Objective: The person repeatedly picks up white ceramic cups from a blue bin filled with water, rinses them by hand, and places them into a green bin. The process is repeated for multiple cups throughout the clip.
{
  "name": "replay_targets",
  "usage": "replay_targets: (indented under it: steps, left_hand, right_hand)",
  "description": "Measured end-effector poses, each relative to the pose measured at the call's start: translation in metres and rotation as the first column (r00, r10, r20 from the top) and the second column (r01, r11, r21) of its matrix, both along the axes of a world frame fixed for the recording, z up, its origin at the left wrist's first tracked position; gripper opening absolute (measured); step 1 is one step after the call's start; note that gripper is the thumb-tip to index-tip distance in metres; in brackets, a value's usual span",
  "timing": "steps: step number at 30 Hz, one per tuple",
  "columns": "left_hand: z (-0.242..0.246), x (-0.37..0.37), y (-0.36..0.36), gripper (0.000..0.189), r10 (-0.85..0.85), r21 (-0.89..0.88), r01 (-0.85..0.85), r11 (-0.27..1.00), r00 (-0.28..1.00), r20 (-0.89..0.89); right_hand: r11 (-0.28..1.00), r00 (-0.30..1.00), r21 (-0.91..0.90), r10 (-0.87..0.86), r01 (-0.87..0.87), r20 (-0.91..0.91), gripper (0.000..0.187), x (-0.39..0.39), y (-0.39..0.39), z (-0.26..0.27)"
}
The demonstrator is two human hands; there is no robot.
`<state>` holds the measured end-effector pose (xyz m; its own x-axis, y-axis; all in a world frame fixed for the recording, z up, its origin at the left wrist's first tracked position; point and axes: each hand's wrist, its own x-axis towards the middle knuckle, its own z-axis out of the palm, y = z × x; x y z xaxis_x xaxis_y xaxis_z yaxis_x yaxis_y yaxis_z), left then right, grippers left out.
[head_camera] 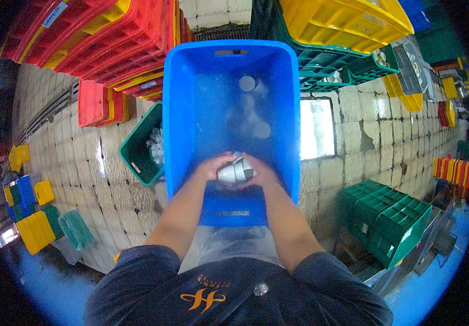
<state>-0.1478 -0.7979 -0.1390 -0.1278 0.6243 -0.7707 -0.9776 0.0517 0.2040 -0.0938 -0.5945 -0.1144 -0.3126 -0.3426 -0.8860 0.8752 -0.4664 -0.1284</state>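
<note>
Between my left hand (213,166) and my right hand (262,172) is a small cluster of white cups (231,173), pressed together and lying at different angles. Both hands close on the cluster from the sides, low over the near part of a deep blue plastic bin (170,118). Farther inside, one pale round cup (247,83) shows towards the back and another white cup (262,130) lies nearer the middle. More whitish shapes around them are blurred, and the haze in the bin hides whether they sit in water.
Red and yellow stacked crates (132,45) rise at the far left. A green crate (130,155) of white cups stands left of the bin. Yellow (340,24) and green crates (324,61) are stacked far right; more green crates (385,220) stand near right. The tiled floor (108,179) looks wet.
</note>
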Motion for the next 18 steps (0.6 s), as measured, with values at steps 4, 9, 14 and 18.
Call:
replay_targets:
  steps: [4,9,14,18]
  left_hand:
    - [0.025,-0.008,0.001,0.050,-0.013,0.075,0.015,0.997,1.000,-0.027]
    - [0.059,-0.004,0.004,0.055,0.116,0.054,-0.108,0.993,0.980,-0.161]
    - [0.099,0.000,0.004,0.065,0.025,-0.015,-0.030,0.999,0.967,-0.254]
    - [0.117,0.005,0.009,0.071,-0.061,-0.125,0.017,0.992,0.931,-0.361]
  right_hand:
    - [0.996,0.997,-0.062,-0.069,0.070,0.020,0.054,-0.003,-0.002,0.016]
    - [0.995,0.996,-0.052,-0.081,0.080,-0.030,0.054,-0.007,-0.003,0.056]
    - [0.995,0.994,-0.035,-0.091,0.089,-0.059,0.049,0.002,-0.004,0.093]
    - [0.992,0.979,-0.026,-0.126,0.123,-0.158,0.048,0.016,-0.005,0.093]
